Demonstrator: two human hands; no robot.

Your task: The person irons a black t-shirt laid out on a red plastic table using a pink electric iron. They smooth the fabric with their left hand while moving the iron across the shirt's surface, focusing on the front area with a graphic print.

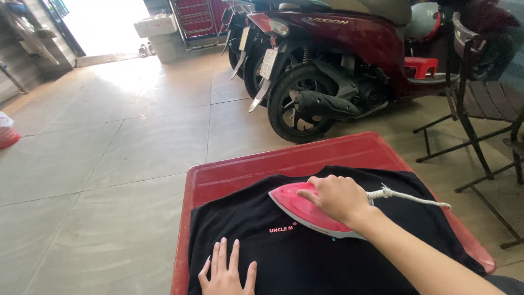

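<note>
I saw the red table (240,172) filling the lower middle of the view, its top a worn, glossy red with bare strips showing along the far edge and the left side. A black T-shirt (305,257) lay spread flat over most of it, draping off the right edge, with a small pink print near the chest.

My right hand (337,198) was clenched around the handle of a pink and white iron (297,208), which sat sole-down on the shirt near the collar, its pointed nose aimed left. A white braided cord (409,196) ran from the back of the iron off to the right across the fabric.

My left hand (226,270) rested open and flat on the shirt at the near edge, fingers spread, gripping nothing, well apart from the iron.

Beyond the table the floor (109,158) was large pale tiles, shiny with light from a bright doorway (103,24) at the far left. A dark red scooter (338,60) stood parked just behind the table, rear wheel toward me, with a second one partly hidden behind it. A dark wooden folding chair (480,98) stood to the right, and a small red stool (420,65) sat beyond the scooter.
</note>
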